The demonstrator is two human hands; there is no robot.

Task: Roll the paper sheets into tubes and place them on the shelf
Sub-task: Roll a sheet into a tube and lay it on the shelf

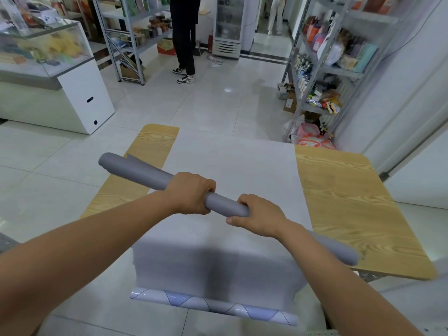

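grey paper tube (pixel 145 172), rolled, held slantwise above the wooden table (pixel 344 202); my left hand (pixel 190 192) wrapped tight round its middle, my right hand (pixel 259 218) clenched round it just beside. white paper sheets (pixel 230 166), stacked flat on the table below, near edge hanging over. metal shelf (pixel 322 69), stocked with goods, stands at right, well apart.

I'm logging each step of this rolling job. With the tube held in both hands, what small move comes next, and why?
Probably lift the grey paper tube clear and turn toward a shelf: it looks fully rolled, both the left hand and right hand grip it, above the flat sheets.
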